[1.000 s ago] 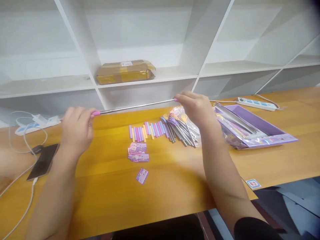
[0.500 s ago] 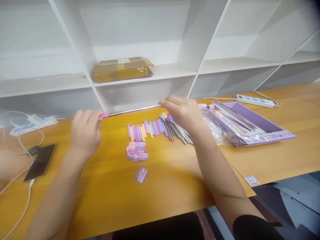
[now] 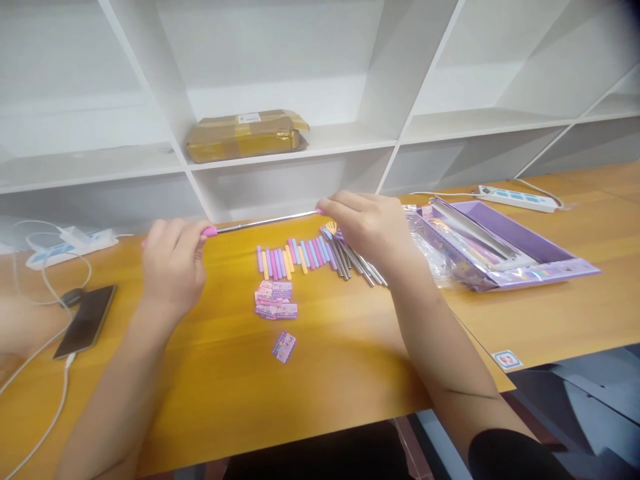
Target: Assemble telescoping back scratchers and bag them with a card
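A thin silver telescopic rod [image 3: 270, 220] with pink ends stretches between my hands above the table. My left hand [image 3: 173, 260] is closed round its pink handle [image 3: 210, 231]. At the other end, the fingers of my right hand [image 3: 367, 220] pinch the small pink tip. Below the rod lies a row of pastel sticks [image 3: 277, 263] in purple, pink, orange and blue. Several silver rods [image 3: 353, 260] with coloured ends lie beside the row, partly hidden under my right hand. Small printed cards [image 3: 275, 300] are piled nearer to me, with a single card [image 3: 285, 347] apart from them.
On the right stands an open purple box [image 3: 530, 233] with clear plastic packaging [image 3: 433, 257] at its side. A phone [image 3: 85, 321] on a cable and a power strip [image 3: 73, 248] lie at left. Another strip [image 3: 520, 198] sits at the back right. White shelves hold a taped parcel [image 3: 245, 137].
The view has shifted slightly. Both hands keep their hold on the stretched rod, and the things on the table stay in place.
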Action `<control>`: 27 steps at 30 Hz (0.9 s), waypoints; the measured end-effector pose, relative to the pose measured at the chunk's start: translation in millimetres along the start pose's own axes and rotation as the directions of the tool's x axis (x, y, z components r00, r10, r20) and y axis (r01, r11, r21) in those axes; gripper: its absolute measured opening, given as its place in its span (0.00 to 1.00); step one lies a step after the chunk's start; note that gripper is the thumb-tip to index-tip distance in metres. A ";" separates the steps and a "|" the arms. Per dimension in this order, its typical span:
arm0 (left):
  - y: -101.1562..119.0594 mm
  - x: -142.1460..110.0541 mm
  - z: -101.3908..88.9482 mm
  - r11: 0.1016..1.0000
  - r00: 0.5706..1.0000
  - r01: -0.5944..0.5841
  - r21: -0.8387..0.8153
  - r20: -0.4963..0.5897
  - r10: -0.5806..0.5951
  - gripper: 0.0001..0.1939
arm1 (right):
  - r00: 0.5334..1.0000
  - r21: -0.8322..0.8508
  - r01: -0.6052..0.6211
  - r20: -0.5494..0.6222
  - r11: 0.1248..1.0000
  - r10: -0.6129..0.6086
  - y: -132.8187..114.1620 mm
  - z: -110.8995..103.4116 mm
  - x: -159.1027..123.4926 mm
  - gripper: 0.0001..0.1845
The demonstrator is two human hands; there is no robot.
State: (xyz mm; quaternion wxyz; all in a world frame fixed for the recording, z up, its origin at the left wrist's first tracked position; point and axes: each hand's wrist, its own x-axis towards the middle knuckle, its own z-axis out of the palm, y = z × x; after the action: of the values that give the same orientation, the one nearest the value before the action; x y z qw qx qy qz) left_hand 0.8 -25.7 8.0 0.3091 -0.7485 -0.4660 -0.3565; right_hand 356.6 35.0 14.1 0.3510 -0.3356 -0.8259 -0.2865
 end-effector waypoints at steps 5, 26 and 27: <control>8.4 -1.8 -0.2 1.000 1.000 0.003 -0.025 0.013 -0.003 0.16 | 1.000 0.014 -0.016 0.009 1.000 0.016 -5.8 -4.2 -0.6 0.23; 48.8 -6.2 -4.6 1.000 1.000 0.010 0.005 -0.001 -0.010 0.13 | 0.996 -0.001 0.060 0.071 0.998 -0.060 -43.9 -17.8 3.6 0.22; 49.5 -6.2 -5.4 1.000 1.000 0.008 0.003 -0.001 -0.008 0.13 | 0.996 0.002 0.057 0.071 0.998 -0.057 -44.6 -18.3 3.7 0.22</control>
State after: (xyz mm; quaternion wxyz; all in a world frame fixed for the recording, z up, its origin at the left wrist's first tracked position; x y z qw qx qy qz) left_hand 42.9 -51.5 -0.5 0.3091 -0.7460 -0.4691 -0.3575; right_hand 328.0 -3.9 17.2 0.3131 -0.3219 -0.8470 -0.2845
